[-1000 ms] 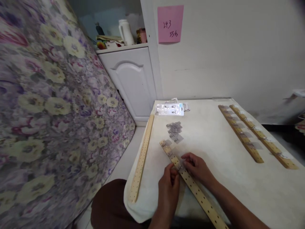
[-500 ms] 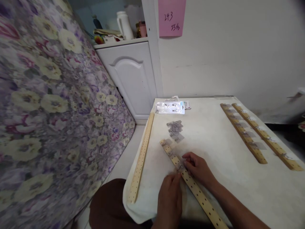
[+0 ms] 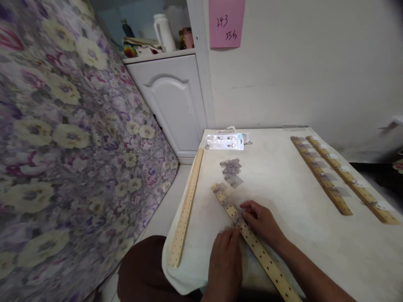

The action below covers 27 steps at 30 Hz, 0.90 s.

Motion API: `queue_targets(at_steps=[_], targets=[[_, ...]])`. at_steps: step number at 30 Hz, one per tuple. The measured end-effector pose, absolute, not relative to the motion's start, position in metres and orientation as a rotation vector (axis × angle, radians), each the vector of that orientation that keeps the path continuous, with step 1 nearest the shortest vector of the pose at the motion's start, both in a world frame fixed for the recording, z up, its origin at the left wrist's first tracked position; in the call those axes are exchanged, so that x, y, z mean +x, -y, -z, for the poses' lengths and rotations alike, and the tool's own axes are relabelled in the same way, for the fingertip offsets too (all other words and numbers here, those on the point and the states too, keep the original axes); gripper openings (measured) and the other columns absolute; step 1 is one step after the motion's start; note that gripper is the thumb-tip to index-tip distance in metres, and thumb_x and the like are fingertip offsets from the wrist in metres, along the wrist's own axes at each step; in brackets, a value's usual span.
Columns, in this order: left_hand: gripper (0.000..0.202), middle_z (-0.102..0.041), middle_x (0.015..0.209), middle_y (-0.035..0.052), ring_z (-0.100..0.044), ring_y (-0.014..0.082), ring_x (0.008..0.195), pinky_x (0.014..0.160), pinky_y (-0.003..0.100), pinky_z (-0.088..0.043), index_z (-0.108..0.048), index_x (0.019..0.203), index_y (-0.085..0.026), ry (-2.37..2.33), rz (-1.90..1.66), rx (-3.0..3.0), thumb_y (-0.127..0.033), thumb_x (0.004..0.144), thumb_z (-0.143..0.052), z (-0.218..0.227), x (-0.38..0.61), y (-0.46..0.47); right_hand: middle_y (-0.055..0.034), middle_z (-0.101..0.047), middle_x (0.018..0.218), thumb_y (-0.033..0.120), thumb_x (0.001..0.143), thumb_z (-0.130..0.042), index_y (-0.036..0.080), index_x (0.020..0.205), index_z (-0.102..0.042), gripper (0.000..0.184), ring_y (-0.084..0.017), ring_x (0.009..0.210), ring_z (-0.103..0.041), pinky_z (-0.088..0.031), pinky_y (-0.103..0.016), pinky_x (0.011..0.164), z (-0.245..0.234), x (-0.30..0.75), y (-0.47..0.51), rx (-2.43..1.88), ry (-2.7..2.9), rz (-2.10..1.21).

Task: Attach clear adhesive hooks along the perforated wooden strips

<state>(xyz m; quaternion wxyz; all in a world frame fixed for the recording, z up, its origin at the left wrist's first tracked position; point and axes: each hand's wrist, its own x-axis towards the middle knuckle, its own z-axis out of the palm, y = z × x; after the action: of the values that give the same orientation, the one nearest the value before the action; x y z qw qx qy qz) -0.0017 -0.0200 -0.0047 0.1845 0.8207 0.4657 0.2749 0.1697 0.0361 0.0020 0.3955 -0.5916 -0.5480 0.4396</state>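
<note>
A pale wooden strip with rows of dark holes (image 3: 267, 261) lies slanted on the table in front of me. Small metal hooks on clear plastic squares sit along its far half. At one such clear-backed hook (image 3: 238, 219) both hands meet. My right hand (image 3: 260, 220) has thumb and forefinger pinched at the edge of its clear plastic. From the near side, my left hand (image 3: 225, 260) has its fingers closed against the hook and the strip's left edge; its fingertips are partly hidden. Several loose clear-backed hooks (image 3: 232, 171) lie in a pile beyond the strip's far end.
Along the table's left edge lies another perforated strip (image 3: 186, 212). On the right are two strips fitted with hooks (image 3: 325, 184). A blister pack of hooks (image 3: 224, 141) lies at the back left. A floral curtain (image 3: 78, 159) hangs left of the table.
Both hands stay at the same hook. My left hand has shifted very slightly; the strip and the loose hooks have not visibly moved.
</note>
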Motion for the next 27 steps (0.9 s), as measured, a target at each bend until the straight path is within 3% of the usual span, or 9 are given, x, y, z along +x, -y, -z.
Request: queue_targets(at_steps=[27], targets=[[0.050,-0.057,0.109,0.0147,-0.050,0.0256,0.096,0.084,0.046,-0.049,-0.045,0.128,-0.011,-1.358,-0.669,2.389,-0.001,0.080,-0.037,0.0056,-0.0015,0.0204,0.0031,-0.059,0.064,0.025,0.080,-0.050,0.018,0.097,-0.058,0.020,-0.012,0.049,-0.055,-0.045,-0.026,0.051,-0.0008,0.1686,-0.0359,-1.510,1.386,-1.117]])
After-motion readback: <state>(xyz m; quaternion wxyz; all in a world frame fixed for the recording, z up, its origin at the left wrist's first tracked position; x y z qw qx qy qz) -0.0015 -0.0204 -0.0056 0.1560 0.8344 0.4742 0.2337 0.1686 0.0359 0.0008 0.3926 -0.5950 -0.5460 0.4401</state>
